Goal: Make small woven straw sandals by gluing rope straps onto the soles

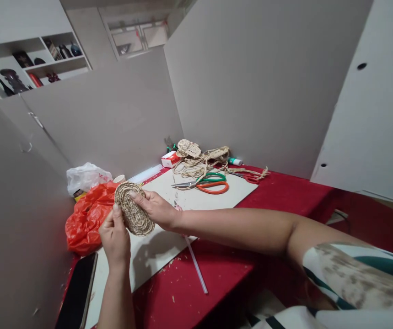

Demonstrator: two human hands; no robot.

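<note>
Above the table I hold up an oval piece of coiled, braided straw (133, 211), shaped like a small shoe sole. My right hand (153, 208) grips its right side, thumb lying across the face and fingers behind. At its left edge, my left hand (115, 228) is closed, with the thumb and curled fingers pinching the rim. The backs of the fingers behind the piece are hidden. Below and beyond the hands lies a pale board (162, 253), with green-and-orange-handled scissors (212, 185) resting on it.
A red plastic bag (88, 224) and a white bag (88, 177) sit at the left. A phone (76, 292) lies near the front left. Straw cord (196, 167), another oval straw piece (188, 148) and a small box (170, 159) are at the back. A clear stick (196, 267) crosses the red cloth (223, 262).
</note>
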